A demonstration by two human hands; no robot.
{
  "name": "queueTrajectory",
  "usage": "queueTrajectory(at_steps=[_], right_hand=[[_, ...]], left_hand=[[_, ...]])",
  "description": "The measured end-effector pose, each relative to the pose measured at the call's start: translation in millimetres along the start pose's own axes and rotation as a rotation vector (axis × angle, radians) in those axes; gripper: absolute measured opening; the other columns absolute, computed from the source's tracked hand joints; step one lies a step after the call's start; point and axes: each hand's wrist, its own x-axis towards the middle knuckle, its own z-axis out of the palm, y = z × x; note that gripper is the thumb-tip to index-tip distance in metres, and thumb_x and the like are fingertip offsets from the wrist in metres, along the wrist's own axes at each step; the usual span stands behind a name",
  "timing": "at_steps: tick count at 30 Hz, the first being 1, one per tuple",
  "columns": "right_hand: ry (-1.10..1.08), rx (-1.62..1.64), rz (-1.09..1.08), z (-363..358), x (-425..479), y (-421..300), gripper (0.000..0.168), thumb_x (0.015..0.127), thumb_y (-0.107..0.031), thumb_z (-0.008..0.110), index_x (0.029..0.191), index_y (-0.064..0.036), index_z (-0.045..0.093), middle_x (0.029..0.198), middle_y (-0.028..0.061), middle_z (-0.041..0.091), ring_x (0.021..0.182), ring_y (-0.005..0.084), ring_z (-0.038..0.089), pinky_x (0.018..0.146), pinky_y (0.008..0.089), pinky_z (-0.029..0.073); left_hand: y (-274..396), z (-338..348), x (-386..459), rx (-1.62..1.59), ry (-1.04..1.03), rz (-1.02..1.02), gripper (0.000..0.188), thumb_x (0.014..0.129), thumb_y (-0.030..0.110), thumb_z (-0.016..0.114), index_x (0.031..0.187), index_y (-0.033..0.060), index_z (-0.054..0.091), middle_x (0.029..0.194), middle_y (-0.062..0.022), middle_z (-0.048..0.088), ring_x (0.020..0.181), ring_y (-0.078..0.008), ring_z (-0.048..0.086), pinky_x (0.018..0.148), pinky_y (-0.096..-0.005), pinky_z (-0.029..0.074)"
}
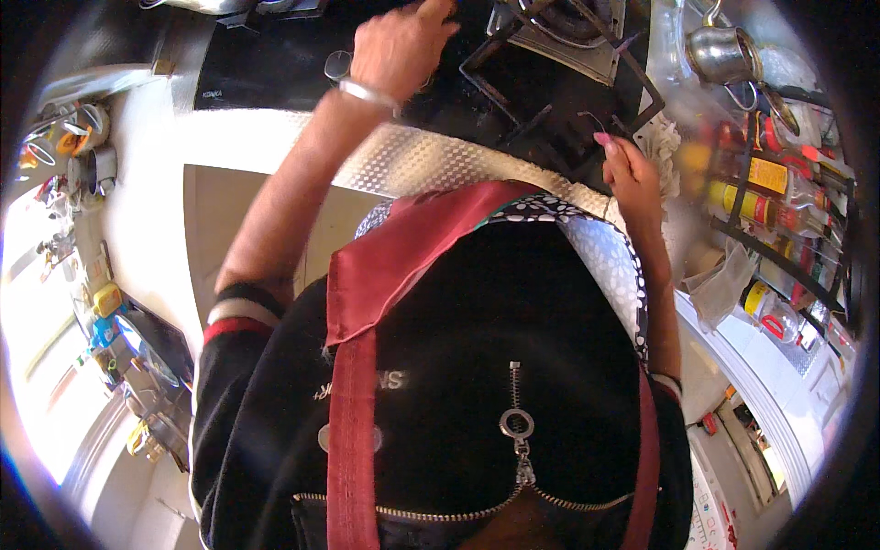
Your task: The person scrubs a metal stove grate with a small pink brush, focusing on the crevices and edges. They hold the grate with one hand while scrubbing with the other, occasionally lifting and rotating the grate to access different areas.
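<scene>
My left hand [404, 51], with a metal bangle at the wrist, is over the black glass top of a gas stove [275, 69], near the picture's upper edge. Its fingertips reach up towards that edge, and whether they hold anything is not plain. At the stove's right side, my right hand [629, 168] has its thumb and fingers close together, with a thin wire-like thing [592, 118] just above the tips; whether it is gripped cannot be told. Beyond it stands a black metal pan support [495, 96] around the burner [577, 17]. A crumpled whitish cloth [661, 148] lies beside this hand.
A patterned mat [440, 155] runs along the counter's front edge. Bottles [749, 203] fill a dark rack on the right, below a small metal pot [722, 55]. A pale mesh bag [722, 285] hangs by the rack. Pots [100, 172] stand far left.
</scene>
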Motion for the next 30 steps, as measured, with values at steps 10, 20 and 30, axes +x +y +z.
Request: queueTrajectory(at_steps=[10,20,30], right_hand=[[0.220,0.093,0.001,16,-51,41,0.026,0.084,-0.019,0.055,0.102,-0.002,0.059,0.085,0.0058,0.062,0.076,0.0092,0.054,0.071,0.0216,0.042],[0.358,0.374,0.202,26,-104,76,0.031,0.085,-0.024,0.055,0.106,-0.001,0.058,0.072,-0.0022,0.052,0.063,0.0051,0.043,0.058,0.0190,0.036],[0.462,0.615,0.176,23,-124,26,0.030,0.087,-0.033,0.050,0.100,-0.007,0.056,0.054,-0.0052,0.038,0.044,0.0025,0.029,0.039,0.0184,0.020]], left_hand=[[-3,75,83,-0.040,-0.347,0.715,0.026,0.076,0.025,0.054,0.100,0.0148,0.055,0.096,-0.0063,0.056,0.092,-0.0284,0.053,0.075,-0.0380,0.045],[16,71,104,0.038,-0.422,0.530,0.016,0.078,0.025,0.053,0.081,0.0099,0.058,0.082,-0.0112,0.060,0.081,-0.0309,0.058,0.066,-0.0419,0.048],[70,52,184,0.238,-0.369,0.944,0.026,0.079,0.031,0.049,0.088,0.0114,0.064,0.083,-0.0118,0.062,0.078,-0.0284,0.059,0.069,-0.0403,0.046]])
